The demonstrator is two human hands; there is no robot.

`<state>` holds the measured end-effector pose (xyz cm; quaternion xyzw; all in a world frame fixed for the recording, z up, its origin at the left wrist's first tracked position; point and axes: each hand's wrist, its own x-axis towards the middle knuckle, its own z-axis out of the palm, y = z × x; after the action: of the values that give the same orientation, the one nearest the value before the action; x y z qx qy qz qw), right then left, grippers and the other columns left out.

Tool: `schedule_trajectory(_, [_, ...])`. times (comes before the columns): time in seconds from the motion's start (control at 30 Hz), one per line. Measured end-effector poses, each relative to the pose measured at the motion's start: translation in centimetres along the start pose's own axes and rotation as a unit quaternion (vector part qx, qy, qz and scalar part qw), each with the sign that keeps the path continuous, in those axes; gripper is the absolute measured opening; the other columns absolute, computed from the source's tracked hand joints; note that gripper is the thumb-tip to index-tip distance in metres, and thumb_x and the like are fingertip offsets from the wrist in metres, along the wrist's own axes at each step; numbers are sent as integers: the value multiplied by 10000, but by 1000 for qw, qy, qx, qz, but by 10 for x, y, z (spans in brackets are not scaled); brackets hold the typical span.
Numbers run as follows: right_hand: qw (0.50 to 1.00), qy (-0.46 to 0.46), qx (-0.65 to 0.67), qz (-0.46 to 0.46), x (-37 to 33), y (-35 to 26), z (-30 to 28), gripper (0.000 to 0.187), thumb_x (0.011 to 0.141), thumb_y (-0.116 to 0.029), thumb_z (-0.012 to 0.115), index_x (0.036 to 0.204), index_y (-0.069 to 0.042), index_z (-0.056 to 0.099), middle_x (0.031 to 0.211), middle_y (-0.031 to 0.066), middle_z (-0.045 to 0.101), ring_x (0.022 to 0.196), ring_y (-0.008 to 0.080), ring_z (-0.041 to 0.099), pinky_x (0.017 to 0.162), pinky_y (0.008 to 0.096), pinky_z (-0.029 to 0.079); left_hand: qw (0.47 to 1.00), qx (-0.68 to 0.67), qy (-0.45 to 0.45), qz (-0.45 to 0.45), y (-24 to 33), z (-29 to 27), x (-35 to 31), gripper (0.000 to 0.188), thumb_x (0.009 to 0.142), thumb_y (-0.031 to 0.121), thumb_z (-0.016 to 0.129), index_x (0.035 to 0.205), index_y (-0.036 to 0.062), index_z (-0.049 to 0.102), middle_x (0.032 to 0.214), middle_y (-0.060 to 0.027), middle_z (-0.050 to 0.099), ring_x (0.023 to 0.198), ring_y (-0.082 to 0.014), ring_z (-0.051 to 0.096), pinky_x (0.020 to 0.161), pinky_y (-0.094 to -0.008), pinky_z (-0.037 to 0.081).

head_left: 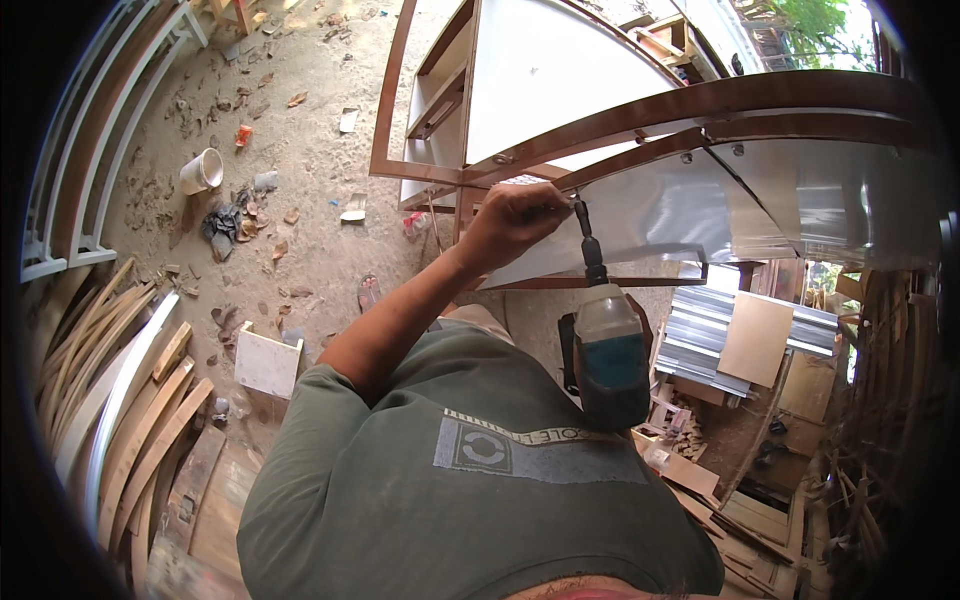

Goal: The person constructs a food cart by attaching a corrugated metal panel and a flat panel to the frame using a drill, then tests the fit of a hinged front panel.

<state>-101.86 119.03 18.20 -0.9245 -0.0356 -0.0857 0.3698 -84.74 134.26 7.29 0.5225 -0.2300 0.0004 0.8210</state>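
A cordless drill (610, 345) with a pale and teal body points away from me, a long dark bit in its chuck. My right hand (641, 312) is wrapped round it, mostly hidden behind the drill's body. The bit's tip reaches the brown frame (640, 155) where a shiny metal sheet (650, 205) lies against it. Right beside that tip, my left hand (522, 212) is closed in a pinch at the frame's edge. Whatever sits between its fingertips is too small to make out. Several screw heads or fasteners show along the sheet's upper edge.
A brown-framed cabinet with a white panel (545, 85) stands ahead. Wood strips (160, 430) and white metal frames (75, 240) line the left. A white bucket (202, 172), a small board (268, 358) and leaves litter the sandy floor. Corrugated sheets (695, 335) lie at right.
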Motion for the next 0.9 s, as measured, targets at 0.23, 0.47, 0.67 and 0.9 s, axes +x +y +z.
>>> schedule_trajectory(0.23, [998, -8, 50, 46, -3, 1, -7, 584, 1005, -171, 550, 1514, -47, 292, 1312, 146, 569, 1097, 206, 632, 920, 338, 558, 1000, -8, 6, 4, 2, 3, -6, 59, 883, -11, 678, 937, -33, 684, 777, -20, 652, 703, -44, 549, 621, -220, 459])
schedule_trajectory(0.47, [993, -6, 94, 72, -5, 5, -9, 581, 1007, -176, 545, 1514, -45, 293, 1306, 148, 575, 1086, 207, 638, 911, 333, 560, 995, 101, 17, -18, 8, 4, -3, 52, 895, 22, 696, 935, -11, 689, 710, -27, 647, 648, -29, 544, 572, -232, 448])
schedule_trajectory(0.67, [981, -11, 160, 107, -7, 5, -5, 579, 1009, -180, 540, 1515, -42, 294, 1301, 149, 580, 1077, 207, 643, 904, 328, 562, 994, 92, 60, 23, 9, 9, 0, 67, 898, 52, 710, 952, 17, 692, 680, 12, 616, 611, -15, 508, 533, -229, 414])
schedule_trajectory(0.9, [967, -5, 216, 137, -10, 10, -4, 576, 1012, -185, 535, 1515, -40, 296, 1296, 150, 586, 1066, 207, 648, 895, 323, 565, 983, -16, 177, -36, 13, 21, -16, 168, 980, 178, 637, 918, 23, 615, 613, 82, 464, 541, 5, 353, 480, -196, 283])
